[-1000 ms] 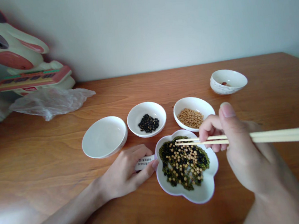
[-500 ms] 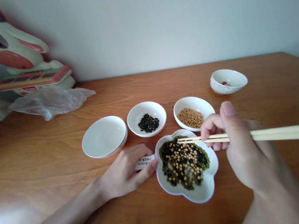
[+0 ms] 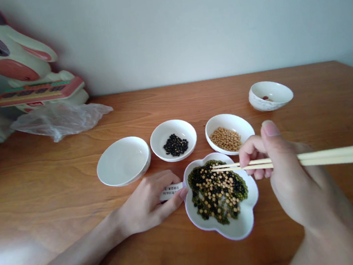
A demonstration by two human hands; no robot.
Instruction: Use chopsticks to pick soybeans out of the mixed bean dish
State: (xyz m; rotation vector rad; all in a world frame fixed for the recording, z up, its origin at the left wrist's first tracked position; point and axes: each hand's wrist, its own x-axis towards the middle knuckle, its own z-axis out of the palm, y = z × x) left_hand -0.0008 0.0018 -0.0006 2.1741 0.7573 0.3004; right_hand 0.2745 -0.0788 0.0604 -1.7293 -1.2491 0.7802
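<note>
A white flower-shaped dish holds mixed green, black and yellow beans. My right hand grips a pair of pale chopsticks whose tips hover over the dish's far side. My left hand rests on the table, fingers curled over a small white labelled object, with the thumb tip against the dish's left rim. Behind stand three white bowls: an empty one, one with black beans, one with yellow beans.
A fourth small bowl with a reddish bit inside stands at the back right. A crumpled clear plastic bag and a cartoon figure sit at the back left. The wooden table meets a wall behind.
The chopstick tips and my right hand have drifted slightly to the right. My left hand has stayed put.
</note>
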